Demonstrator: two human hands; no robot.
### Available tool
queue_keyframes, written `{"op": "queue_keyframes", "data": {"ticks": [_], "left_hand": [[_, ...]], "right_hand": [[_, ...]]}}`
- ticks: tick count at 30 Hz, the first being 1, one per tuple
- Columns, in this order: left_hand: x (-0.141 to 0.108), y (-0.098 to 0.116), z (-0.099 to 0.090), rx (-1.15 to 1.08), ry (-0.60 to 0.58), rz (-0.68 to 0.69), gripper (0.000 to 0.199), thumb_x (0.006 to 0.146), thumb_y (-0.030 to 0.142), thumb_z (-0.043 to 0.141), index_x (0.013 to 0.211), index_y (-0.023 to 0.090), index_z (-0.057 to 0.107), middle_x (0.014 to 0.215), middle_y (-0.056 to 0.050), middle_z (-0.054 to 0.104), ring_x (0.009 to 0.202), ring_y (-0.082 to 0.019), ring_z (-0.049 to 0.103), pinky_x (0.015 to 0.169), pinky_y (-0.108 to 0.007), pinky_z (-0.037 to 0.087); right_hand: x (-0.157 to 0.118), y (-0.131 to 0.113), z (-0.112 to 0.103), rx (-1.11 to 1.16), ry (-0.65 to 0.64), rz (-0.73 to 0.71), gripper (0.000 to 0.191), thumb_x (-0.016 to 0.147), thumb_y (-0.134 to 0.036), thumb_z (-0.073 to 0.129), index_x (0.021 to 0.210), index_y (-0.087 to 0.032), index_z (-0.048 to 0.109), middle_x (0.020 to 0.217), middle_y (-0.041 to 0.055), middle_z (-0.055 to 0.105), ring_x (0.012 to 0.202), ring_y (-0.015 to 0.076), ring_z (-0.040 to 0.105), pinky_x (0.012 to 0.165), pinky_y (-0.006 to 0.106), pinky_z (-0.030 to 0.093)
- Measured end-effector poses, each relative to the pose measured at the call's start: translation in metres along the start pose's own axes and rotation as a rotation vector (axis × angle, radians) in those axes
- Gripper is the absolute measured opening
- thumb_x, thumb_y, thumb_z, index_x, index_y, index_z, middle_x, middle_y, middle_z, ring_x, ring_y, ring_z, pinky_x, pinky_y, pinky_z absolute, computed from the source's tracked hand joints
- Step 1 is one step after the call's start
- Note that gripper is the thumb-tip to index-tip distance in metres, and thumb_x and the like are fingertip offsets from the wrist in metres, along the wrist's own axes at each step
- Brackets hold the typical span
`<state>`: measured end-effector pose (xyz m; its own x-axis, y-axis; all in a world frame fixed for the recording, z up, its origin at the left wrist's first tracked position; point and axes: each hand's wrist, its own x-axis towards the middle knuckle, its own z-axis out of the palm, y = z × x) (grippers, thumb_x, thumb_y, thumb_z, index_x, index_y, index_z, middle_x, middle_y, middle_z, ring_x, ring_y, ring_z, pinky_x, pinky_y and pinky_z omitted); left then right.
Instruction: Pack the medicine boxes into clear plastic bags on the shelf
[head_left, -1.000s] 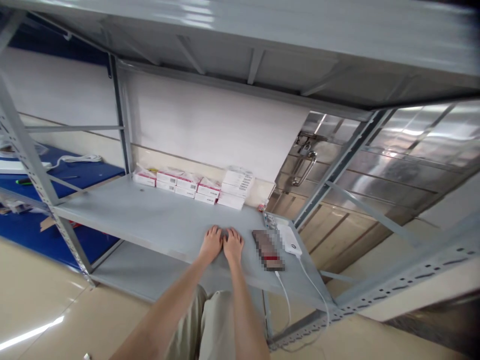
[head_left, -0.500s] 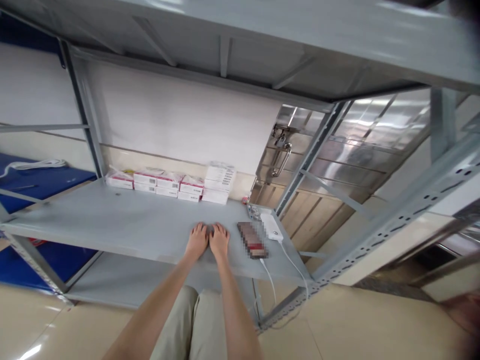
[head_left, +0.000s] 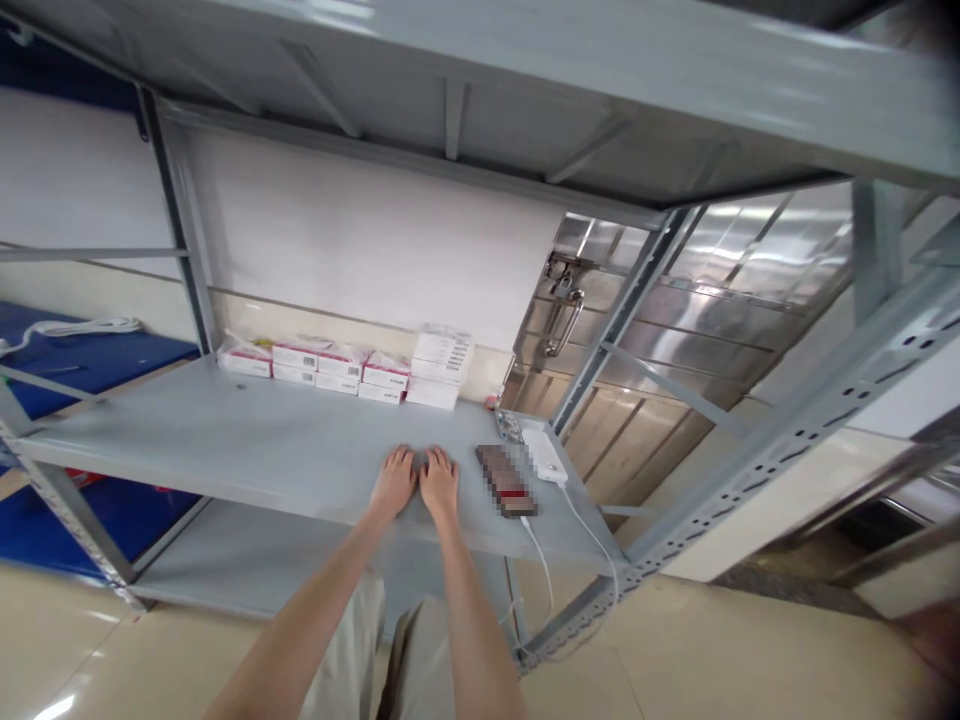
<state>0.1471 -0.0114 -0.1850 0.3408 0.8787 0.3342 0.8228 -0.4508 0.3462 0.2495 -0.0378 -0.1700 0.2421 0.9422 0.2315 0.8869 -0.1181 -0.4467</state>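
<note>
Left grip point(head_left: 393, 485) and right grip point(head_left: 439, 487) rest on our grey shelf point(head_left: 300, 440) across mid-frame.
We see both palm-down and unclenched, below the frame's centre; a dark phone point(head_left: 506, 480) lies right of them.

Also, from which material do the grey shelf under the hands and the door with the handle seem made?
Shelf: probably sheet metal, coated satin grey, as its even colour and straight front edge suggest. Door: likely polished metal, from its silvery, mirror-like reflections.
</note>
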Motion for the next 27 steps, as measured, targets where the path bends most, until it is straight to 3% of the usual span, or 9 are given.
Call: {"op": "queue_keyframes", "data": {"ticks": [15, 27], "left_hand": [[0.0018, -0.0043, 0.0055, -0.011, 0.022, 0.017, 0.035, 0.09, 0.014, 0.039, 0.121, 0.012, 0.053, 0.137, -0.015, 0.052, 0.13, -0.024, 0.044, 0.109, -0.039, 0.034], [-0.001, 0.001, -0.0018, -0.049, 0.006, -0.001, 0.034, 0.09, 0.014, 0.041, 0.121, 0.01, 0.053, 0.137, -0.016, 0.051, 0.13, -0.025, 0.044, 0.109, -0.039, 0.034]], "right_hand": [[-0.0011, 0.0004, -0.0011, -0.028, 0.01, -0.024, 0.043, 0.091, -0.016, 0.034, 0.129, -0.018, 0.054, 0.144, 0.0108, 0.046, 0.135, 0.021, 0.036, 0.113, 0.045, 0.018], [-0.0022, -0.0007, -0.0021, -0.034, 0.008, -0.022, 0.043, 0.091, -0.017, 0.034, 0.129, -0.018, 0.054, 0.144, 0.0104, 0.046, 0.134, 0.0211, 0.037, 0.112, 0.044, 0.018]]}}
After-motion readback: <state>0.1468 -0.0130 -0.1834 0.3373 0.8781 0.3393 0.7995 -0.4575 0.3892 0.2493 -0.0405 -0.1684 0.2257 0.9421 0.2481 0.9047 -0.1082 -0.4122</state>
